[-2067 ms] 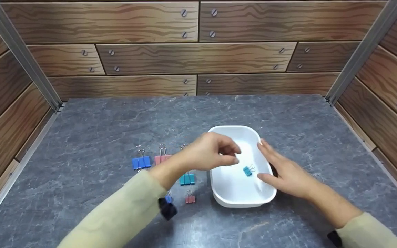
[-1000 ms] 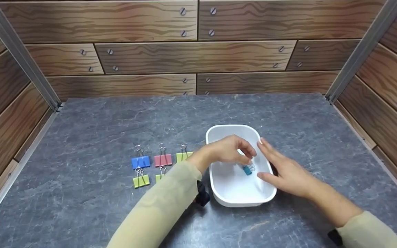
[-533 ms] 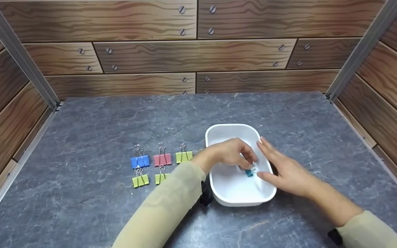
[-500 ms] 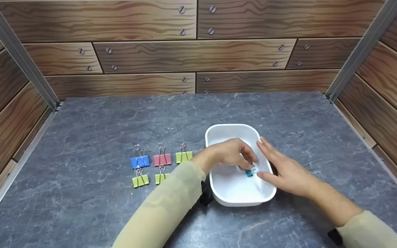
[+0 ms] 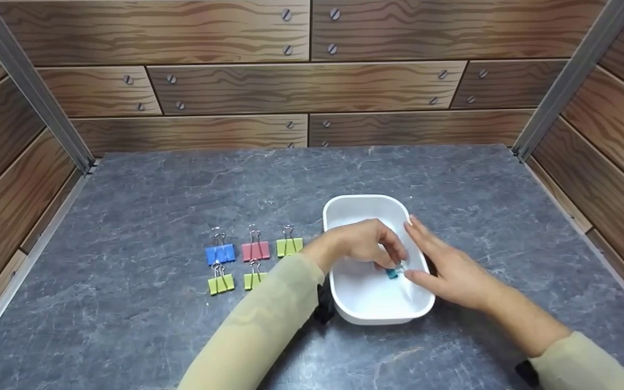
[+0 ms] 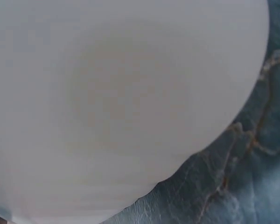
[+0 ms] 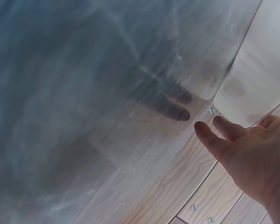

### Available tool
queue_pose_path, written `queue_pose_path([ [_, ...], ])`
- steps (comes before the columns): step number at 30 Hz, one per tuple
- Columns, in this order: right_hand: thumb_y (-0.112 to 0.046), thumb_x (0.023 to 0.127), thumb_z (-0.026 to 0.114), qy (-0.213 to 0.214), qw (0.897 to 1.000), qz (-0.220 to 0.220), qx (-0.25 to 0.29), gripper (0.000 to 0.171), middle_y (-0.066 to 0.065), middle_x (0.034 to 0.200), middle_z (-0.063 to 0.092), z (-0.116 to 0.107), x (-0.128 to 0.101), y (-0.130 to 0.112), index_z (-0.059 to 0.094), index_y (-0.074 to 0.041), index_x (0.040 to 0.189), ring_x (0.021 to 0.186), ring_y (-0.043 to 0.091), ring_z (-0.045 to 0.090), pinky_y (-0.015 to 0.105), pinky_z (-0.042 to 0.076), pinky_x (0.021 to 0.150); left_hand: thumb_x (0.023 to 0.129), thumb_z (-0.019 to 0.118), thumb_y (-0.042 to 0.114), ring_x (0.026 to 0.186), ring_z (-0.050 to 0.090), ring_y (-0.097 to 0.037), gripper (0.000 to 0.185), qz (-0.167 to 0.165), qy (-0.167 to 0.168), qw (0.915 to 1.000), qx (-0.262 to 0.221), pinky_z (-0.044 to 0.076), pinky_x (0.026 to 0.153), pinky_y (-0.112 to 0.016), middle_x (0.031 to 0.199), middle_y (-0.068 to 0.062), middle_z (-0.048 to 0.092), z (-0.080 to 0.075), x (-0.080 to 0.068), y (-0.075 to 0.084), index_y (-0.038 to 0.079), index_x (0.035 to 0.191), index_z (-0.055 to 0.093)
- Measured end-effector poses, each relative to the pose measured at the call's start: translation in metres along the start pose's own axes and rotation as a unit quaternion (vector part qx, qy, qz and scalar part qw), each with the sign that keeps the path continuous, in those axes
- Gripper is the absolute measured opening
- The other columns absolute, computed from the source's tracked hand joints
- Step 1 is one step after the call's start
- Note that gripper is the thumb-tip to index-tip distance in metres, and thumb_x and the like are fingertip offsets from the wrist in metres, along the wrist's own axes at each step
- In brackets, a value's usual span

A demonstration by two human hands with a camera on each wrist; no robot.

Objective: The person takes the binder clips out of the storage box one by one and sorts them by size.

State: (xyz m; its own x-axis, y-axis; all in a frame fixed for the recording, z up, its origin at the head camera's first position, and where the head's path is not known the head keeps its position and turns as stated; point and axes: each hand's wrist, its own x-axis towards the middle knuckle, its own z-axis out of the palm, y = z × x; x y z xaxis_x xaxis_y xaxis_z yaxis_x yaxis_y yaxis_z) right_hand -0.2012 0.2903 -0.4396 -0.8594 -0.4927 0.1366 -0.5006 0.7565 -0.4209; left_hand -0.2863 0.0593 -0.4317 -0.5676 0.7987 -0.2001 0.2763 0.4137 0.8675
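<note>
In the head view a white plastic tray (image 5: 378, 295) stands on the table right of centre. My left hand (image 5: 369, 241) reaches down into it, thumb and fingertips pinching a small teal binder clip (image 5: 392, 274), part of which they hide. My right hand (image 5: 447, 273) lies against the tray's right side with straight fingers along the outer wall and the thumb over the rim. The right wrist view shows the right hand (image 7: 252, 154) with fingers extended beside the pale tray wall (image 7: 256, 70). Only the white tray side (image 6: 130, 102) and tabletop fill the left wrist view.
Left of the tray lie a blue binder clip (image 5: 220, 253), a pink one (image 5: 255, 251) and yellow-green ones (image 5: 289, 247), (image 5: 221, 284), (image 5: 253, 280). My left forearm covers the table area in front of them. Wood-patterned panels (image 5: 306, 89) enclose the grey marbled table (image 5: 209, 184).
My left hand has moved right and down into the tray onto the teal binder clip, which has shifted slightly. My left forearm now covers smaller clips seen earlier. The right hand stays in place.
</note>
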Motion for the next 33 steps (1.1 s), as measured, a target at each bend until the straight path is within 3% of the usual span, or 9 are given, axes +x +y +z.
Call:
queue_pose_path([
  [7, -0.045, 0.103, 0.066, -0.001, 1.000, 0.003, -0.004, 0.085, 0.016, 0.175, 0.017, -0.0004, -0.0014, -0.0004, 0.025, -0.011, 0.169, 0.144, 0.049, 0.044, 0.066, 0.044, 0.110, 0.095, 0.074, -0.007, 0.076, 0.069, -0.013, 0.025, -0.002, -0.016, 0.9995, -0.025, 0.059, 0.073, -0.025, 0.093, -0.001, 0.077, 0.0011, 0.0001, -0.0002, 0.001, 0.119, 0.078],
  [20, -0.046, 0.104, 0.065, -0.004, 1.000, 0.007, 0.001, 0.083, 0.014, 0.176, 0.017, -0.0017, -0.0019, -0.0011, 0.026, -0.012, 0.169, 0.148, 0.047, 0.040, 0.066, 0.041, 0.112, 0.096, 0.076, -0.001, 0.071, 0.066, -0.008, 0.015, -0.005, -0.006, 1.0000, 0.003, 0.057, 0.072, -0.022, 0.093, -0.006, 0.079, 0.0012, 0.0010, 0.0001, 0.000, 0.111, 0.079],
  [27, -0.048, 0.103, 0.066, -0.005, 1.000, 0.013, -0.002, 0.085, 0.013, 0.176, 0.017, -0.0014, -0.0011, -0.0015, 0.025, -0.014, 0.170, 0.145, 0.049, 0.043, 0.067, 0.042, 0.111, 0.095, 0.078, 0.001, 0.069, 0.064, -0.006, 0.013, -0.001, 0.048, 0.9986, 0.021, 0.052, 0.066, -0.018, 0.083, 0.005, 0.075, 0.0004, 0.0001, 0.0006, 0.004, 0.108, 0.081],
  [33, -0.048, 0.102, 0.066, -0.006, 1.000, 0.013, -0.006, 0.086, 0.014, 0.176, 0.017, -0.0016, -0.0009, -0.0017, 0.024, -0.013, 0.170, 0.143, 0.050, 0.045, 0.067, 0.043, 0.111, 0.095, 0.079, 0.003, 0.072, 0.064, -0.004, 0.013, 0.015, 0.093, 0.9954, 0.020, 0.052, 0.068, -0.018, 0.087, 0.003, 0.077, -0.0012, -0.0012, 0.0017, 0.006, 0.107, 0.083],
])
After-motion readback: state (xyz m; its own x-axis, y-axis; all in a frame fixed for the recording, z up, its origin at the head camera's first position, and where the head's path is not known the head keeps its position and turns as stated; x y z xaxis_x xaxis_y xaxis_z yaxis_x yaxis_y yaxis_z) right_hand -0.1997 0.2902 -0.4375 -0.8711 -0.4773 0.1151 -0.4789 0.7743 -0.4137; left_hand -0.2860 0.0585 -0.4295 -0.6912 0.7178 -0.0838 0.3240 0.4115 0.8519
